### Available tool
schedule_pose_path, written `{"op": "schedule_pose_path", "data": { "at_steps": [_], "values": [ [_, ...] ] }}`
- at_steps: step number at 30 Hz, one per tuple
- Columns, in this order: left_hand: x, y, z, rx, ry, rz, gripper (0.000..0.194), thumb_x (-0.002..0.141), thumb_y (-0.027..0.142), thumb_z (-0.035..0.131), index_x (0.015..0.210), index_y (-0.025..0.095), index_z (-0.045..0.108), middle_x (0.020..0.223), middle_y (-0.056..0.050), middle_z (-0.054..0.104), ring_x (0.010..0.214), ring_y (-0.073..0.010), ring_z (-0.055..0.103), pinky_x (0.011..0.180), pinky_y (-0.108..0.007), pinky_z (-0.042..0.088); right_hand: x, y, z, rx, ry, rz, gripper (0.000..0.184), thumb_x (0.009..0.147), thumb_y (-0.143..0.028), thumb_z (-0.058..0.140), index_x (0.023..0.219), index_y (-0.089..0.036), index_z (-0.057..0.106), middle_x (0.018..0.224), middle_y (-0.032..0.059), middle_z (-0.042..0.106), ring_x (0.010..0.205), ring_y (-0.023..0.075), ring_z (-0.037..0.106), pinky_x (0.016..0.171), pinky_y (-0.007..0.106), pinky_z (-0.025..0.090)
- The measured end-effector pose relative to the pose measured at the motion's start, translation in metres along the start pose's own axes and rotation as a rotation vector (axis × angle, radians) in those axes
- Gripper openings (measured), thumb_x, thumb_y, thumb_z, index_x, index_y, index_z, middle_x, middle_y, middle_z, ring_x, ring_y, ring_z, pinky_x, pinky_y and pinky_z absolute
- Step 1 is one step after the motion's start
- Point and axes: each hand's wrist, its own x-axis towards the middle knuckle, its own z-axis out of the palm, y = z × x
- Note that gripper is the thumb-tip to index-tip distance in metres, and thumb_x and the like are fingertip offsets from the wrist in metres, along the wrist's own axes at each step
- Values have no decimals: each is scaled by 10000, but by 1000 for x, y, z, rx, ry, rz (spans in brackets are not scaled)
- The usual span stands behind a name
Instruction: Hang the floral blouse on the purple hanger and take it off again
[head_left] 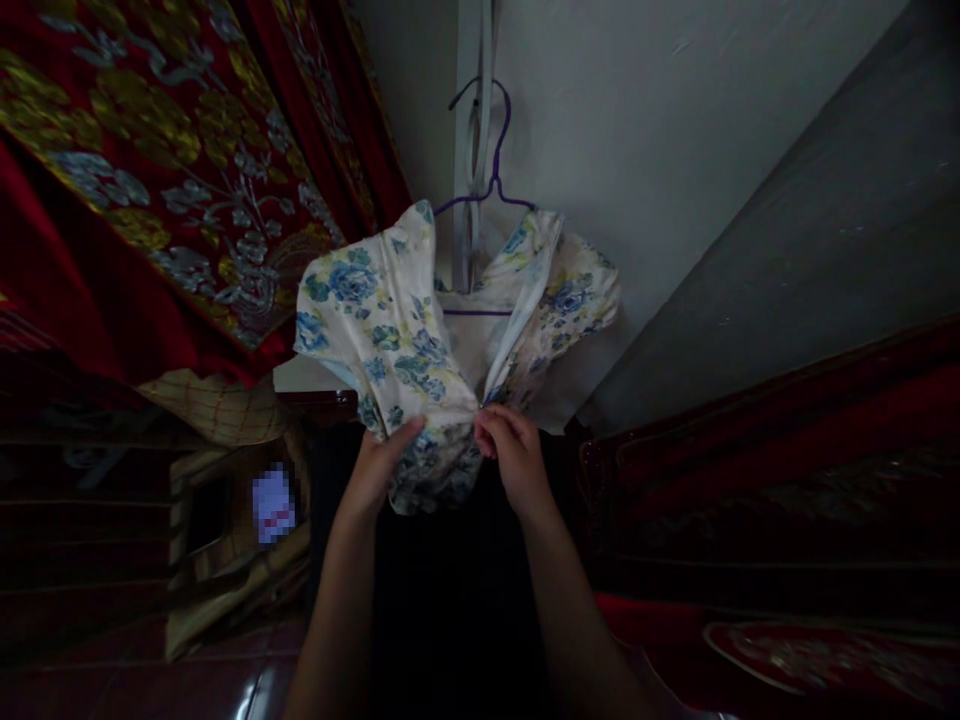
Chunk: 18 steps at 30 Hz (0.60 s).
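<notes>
A white garment with blue and yellow flowers [390,320] hangs on a purple hanger [491,185] against the pale wall. My left hand [379,465] grips the left front panel near its lower part, thumb laid over the cloth. My right hand [510,450] pinches the right front panel where the two halves meet at the middle. Both hands hold the fabric gathered together below the open neckline. The garment's lower hem is hidden behind my hands and the dark area below.
A red curtain with gold and silver flowers [172,170] hangs at the left. A grey wall panel [810,250] slants at the right above dark red furniture [765,480]. A tan checked cloth [217,405] and boxes lie at lower left on a reddish tiled floor [195,685].
</notes>
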Motion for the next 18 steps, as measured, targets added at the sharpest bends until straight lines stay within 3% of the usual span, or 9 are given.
{"op": "schedule_pose_path", "data": {
  "at_steps": [3, 4, 5, 7, 9, 10, 13, 16, 18],
  "values": [
    [6, -19, -3, 310, 379, 368, 683, 731, 458, 821, 1303, 149, 611, 1333, -168, 642, 1284, -358, 590, 1094, -510, 470, 1, -1, 5, -15, -9, 59, 296, 783, -401, 572, 575, -190, 586, 489, -38, 452, 452, 87, 373, 477, 245, 278],
    [4, -25, -2, 404, 439, 483, 734, 730, 444, 821, 1352, 149, 568, 1384, -182, 593, 1301, -356, 563, 1081, -508, 469, 1, 0, 8, -20, -25, 71, 296, 780, -397, 566, 575, -187, 597, 477, -39, 451, 447, 86, 379, 475, 243, 283],
    [2, -29, 2, 475, 415, 576, 752, 742, 420, 816, 1390, 163, 532, 1420, -183, 557, 1310, -344, 547, 1070, -493, 471, 1, 1, 10, -24, -41, 77, 300, 783, -394, 559, 575, -183, 604, 467, -39, 449, 444, 86, 387, 476, 240, 291],
    [-6, -34, 13, 531, 164, 665, 589, 822, 347, 749, 1358, 200, 557, 1362, -142, 607, 1242, -292, 596, 1020, -424, 499, -1, 1, 15, -30, -72, 92, 305, 791, -391, 556, 578, -179, 611, 454, -39, 452, 435, 85, 395, 470, 235, 302],
    [-13, -35, 27, 488, -92, 661, 266, 907, 262, 624, 1164, 200, 652, 1101, -72, 715, 1016, -221, 687, 885, -330, 538, -6, -1, 17, -38, -98, 119, 304, 793, -397, 562, 585, -180, 610, 430, -46, 444, 406, 82, 383, 449, 230, 299],
    [-16, -35, 34, 461, -153, 647, 158, 925, 227, 575, 1045, 193, 671, 945, -37, 720, 884, -191, 694, 800, -288, 537, -8, -2, 16, -45, -117, 137, 305, 796, -402, 563, 592, -181, 614, 413, -50, 439, 387, 81, 373, 435, 228, 294],
    [-20, -33, 48, 413, -127, 642, 100, 912, 177, 556, 872, 186, 647, 739, 12, 655, 698, -151, 644, 667, -239, 495, -11, -9, 9, -54, -182, 188, 319, 813, -423, 561, 629, -177, 646, 382, -55, 443, 344, 78, 361, 404, 222, 280],
    [-21, -35, 56, 381, -82, 661, 108, 927, 180, 563, 932, 185, 670, 855, -19, 710, 811, -173, 685, 773, -268, 525, 5, -23, 0, -12, -166, 194, 316, 801, -437, 582, 642, -173, 649, 391, -55, 460, 337, 72, 373, 387, 214, 265],
    [-20, -42, 60, 375, -59, 653, 123, 948, 204, 563, 956, 181, 684, 903, -43, 730, 860, -188, 700, 809, -288, 534, 31, -41, -3, 42, -98, 141, 293, 784, -420, 600, 626, -174, 624, 399, -60, 455, 333, 62, 361, 375, 210, 245]
  ]
}}
